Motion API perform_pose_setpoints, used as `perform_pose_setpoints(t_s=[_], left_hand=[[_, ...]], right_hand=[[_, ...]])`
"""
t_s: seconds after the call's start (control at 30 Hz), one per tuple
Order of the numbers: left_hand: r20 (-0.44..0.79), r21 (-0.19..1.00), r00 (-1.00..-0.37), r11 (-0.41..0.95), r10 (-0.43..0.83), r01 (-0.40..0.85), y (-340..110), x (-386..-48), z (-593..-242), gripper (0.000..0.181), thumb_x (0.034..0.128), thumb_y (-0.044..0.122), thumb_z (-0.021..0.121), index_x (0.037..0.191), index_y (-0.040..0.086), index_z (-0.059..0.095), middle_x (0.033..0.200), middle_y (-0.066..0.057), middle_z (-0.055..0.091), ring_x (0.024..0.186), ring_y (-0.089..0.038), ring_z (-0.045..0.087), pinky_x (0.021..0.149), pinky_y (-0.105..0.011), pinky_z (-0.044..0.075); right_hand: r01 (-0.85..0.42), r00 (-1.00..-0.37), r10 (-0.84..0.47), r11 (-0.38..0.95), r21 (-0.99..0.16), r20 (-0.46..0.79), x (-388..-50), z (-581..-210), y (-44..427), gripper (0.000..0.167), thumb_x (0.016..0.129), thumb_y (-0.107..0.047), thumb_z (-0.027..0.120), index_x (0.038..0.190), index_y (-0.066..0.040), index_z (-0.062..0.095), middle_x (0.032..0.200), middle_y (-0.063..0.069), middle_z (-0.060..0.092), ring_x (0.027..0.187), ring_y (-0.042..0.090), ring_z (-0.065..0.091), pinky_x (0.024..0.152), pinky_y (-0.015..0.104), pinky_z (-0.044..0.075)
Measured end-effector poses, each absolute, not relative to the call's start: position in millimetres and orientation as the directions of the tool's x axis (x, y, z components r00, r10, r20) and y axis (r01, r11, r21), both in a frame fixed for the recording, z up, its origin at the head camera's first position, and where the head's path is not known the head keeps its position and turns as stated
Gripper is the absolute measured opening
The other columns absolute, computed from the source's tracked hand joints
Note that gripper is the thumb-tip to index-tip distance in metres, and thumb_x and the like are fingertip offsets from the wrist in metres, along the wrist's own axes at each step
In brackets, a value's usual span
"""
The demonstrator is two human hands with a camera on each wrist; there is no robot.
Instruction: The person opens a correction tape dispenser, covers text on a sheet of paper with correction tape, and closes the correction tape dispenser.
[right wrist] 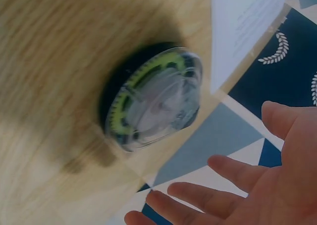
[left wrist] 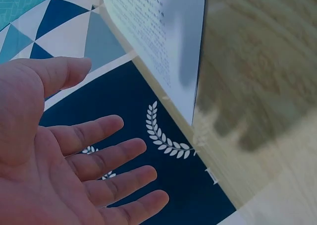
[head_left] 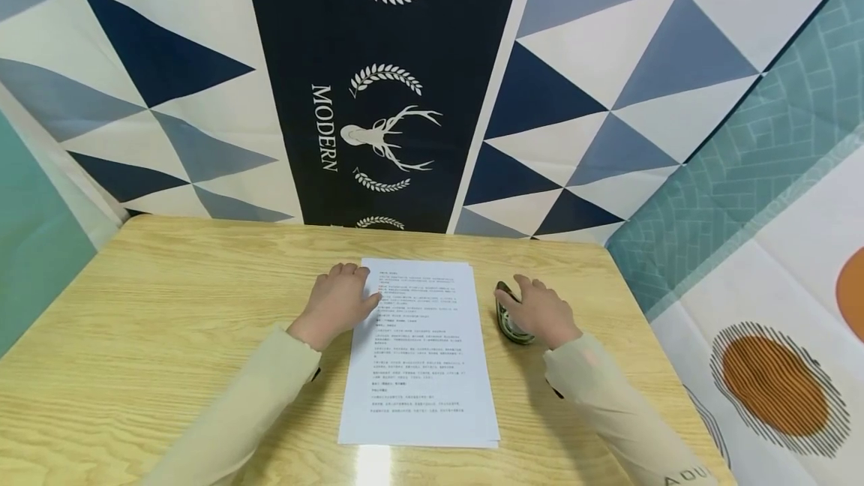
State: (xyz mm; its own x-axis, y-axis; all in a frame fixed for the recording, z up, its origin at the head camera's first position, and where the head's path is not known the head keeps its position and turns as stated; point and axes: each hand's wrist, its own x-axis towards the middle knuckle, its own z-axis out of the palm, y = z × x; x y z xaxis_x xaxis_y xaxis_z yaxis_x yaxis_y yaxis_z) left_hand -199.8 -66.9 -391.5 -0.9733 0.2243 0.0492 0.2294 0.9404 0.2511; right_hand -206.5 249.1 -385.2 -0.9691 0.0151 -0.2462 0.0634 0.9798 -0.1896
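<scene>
Printed sheets of paper (head_left: 418, 351) lie stacked on the table, their edges slightly offset. My left hand (head_left: 337, 302) hovers by the upper left edge of the sheets, fingers spread and palm bare in the left wrist view. To the right of the paper lies a rounded tape dispenser (right wrist: 153, 98) that looks like a correction tape, with a dark body, a clear cover and a green toothed wheel inside. My right hand (head_left: 540, 310) is over its upper right side in the head view, partly hiding it. In the right wrist view the fingers are extended, apart from the dispenser.
The wooden table (head_left: 169, 321) ends at a patterned backdrop (head_left: 385, 96) of triangles and a dark panel with a deer head. Another patterned cloth (head_left: 763, 298) hangs along the right side.
</scene>
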Motion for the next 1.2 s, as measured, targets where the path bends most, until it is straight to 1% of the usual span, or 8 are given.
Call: perform_pose_setpoints(t_s=[0.2, 0.4, 0.47, 0.67, 0.93, 1.2], left_hand=[[0.032, 0.254, -0.972, 0.939, 0.233, 0.234, -63, -198, -398, 0.051, 0.0897, 0.038, 0.057, 0.124, 0.001, 0.055, 0.119, -0.017, 0.059, 0.107, -0.033, 0.055, 0.090, -0.050, 0.044], [0.026, 0.259, -0.973, 0.938, 0.230, 0.229, -61, -196, -403, 0.047, 0.0887, 0.035, 0.058, 0.120, 0.000, 0.058, 0.113, -0.017, 0.062, 0.099, -0.031, 0.056, 0.085, -0.047, 0.047], [0.028, 0.259, -0.972, 0.938, 0.233, 0.232, -61, -195, -404, 0.044, 0.0883, 0.034, 0.059, 0.117, 0.000, 0.060, 0.108, -0.016, 0.063, 0.094, -0.030, 0.056, 0.082, -0.046, 0.047], [0.030, 0.247, -0.967, 0.935, 0.255, 0.254, -60, -192, -408, 0.033, 0.0875, 0.029, 0.060, 0.104, 0.001, 0.064, 0.091, -0.013, 0.062, 0.079, -0.025, 0.054, 0.070, -0.042, 0.048], [0.030, 0.242, -0.964, 0.934, 0.263, 0.262, -59, -193, -412, 0.028, 0.0873, 0.025, 0.058, 0.101, 0.001, 0.065, 0.086, -0.010, 0.061, 0.073, -0.022, 0.050, 0.065, -0.038, 0.047], [0.028, 0.248, -0.960, 0.928, 0.279, 0.277, -57, -193, -418, 0.022, 0.0860, 0.022, 0.059, 0.091, 0.002, 0.064, 0.076, -0.007, 0.055, 0.067, -0.020, 0.045, 0.059, -0.035, 0.043]], right_hand=[[0.078, -0.962, 0.017, 0.974, -0.213, -0.272, -203, -390, 256, 0.072, 0.095, -0.054, 0.035, 0.144, -0.002, 0.031, 0.140, 0.031, 0.038, 0.122, 0.049, 0.043, 0.089, 0.060, 0.042], [0.087, -0.956, 0.018, 0.971, -0.221, -0.294, -202, -393, 260, 0.070, 0.096, -0.050, 0.038, 0.141, 0.004, 0.033, 0.137, 0.031, 0.042, 0.121, 0.047, 0.045, 0.089, 0.059, 0.043], [0.082, -0.955, 0.012, 0.971, -0.225, -0.296, -200, -393, 260, 0.070, 0.096, -0.048, 0.039, 0.139, 0.006, 0.034, 0.135, 0.031, 0.044, 0.119, 0.047, 0.047, 0.089, 0.058, 0.043], [0.076, -0.952, -0.004, 0.966, -0.249, -0.307, -200, -396, 262, 0.069, 0.096, -0.045, 0.040, 0.137, 0.010, 0.035, 0.133, 0.032, 0.045, 0.118, 0.047, 0.048, 0.092, 0.056, 0.043], [0.088, -0.943, -0.009, 0.958, -0.275, -0.332, -201, -398, 263, 0.068, 0.096, -0.042, 0.041, 0.137, 0.012, 0.034, 0.134, 0.033, 0.043, 0.120, 0.049, 0.045, 0.094, 0.057, 0.041], [0.075, -0.944, -0.021, 0.958, -0.277, -0.330, -202, -402, 264, 0.066, 0.095, -0.038, 0.042, 0.135, 0.014, 0.036, 0.132, 0.034, 0.044, 0.118, 0.049, 0.046, 0.093, 0.056, 0.042]])
